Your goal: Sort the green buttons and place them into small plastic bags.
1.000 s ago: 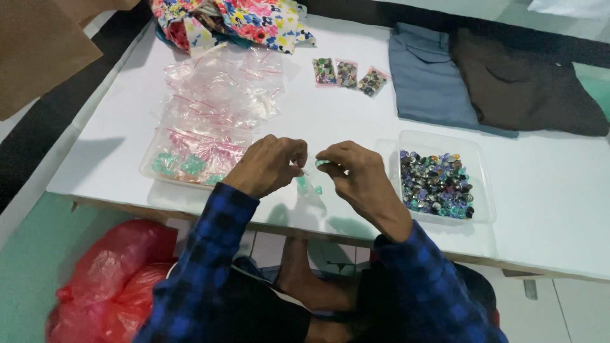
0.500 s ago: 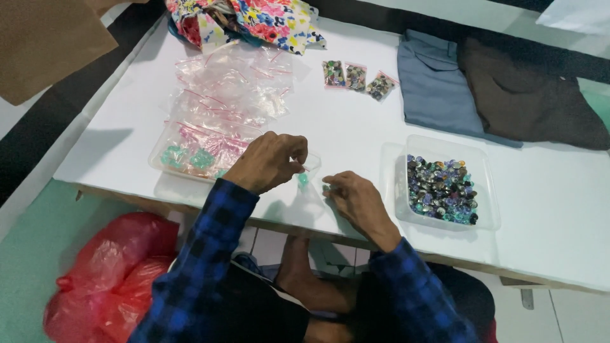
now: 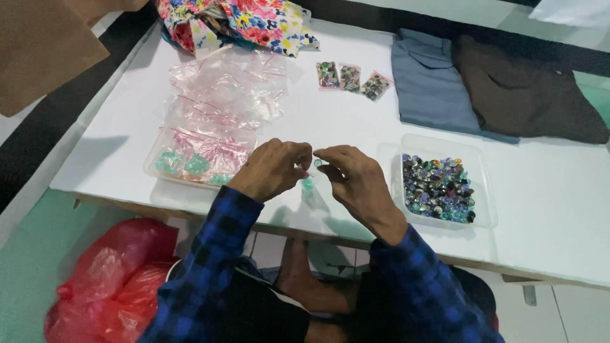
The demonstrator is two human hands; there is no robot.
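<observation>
My left hand (image 3: 272, 169) and my right hand (image 3: 353, 178) meet over the near edge of the white table (image 3: 330, 121). My left hand pinches a small clear zip bag (image 3: 307, 184) with green beads at its bottom. The fingertips of my right hand hold a small teal bead (image 3: 318, 163) at the bag's mouth. A clear tray (image 3: 387, 159) full of mixed coloured beads (image 3: 437, 188) sits just right of my right hand. To the left of my left hand is another clear tray (image 3: 152, 166) with filled small bags of green beads.
A heap of empty pink-striped zip bags (image 3: 225, 89) lies beyond the left tray. Three filled small bags (image 3: 353, 79) lie at the table's middle back. Folded blue trousers (image 3: 432, 82), a brown garment (image 3: 527, 89) and floral cloth (image 3: 248, 19) lie farther back. A red plastic bag (image 3: 108, 279) is on the floor.
My right hand dropped toward the table, then came back up to the bag's mouth with a bead. The left hand kept hold of the small bag.
</observation>
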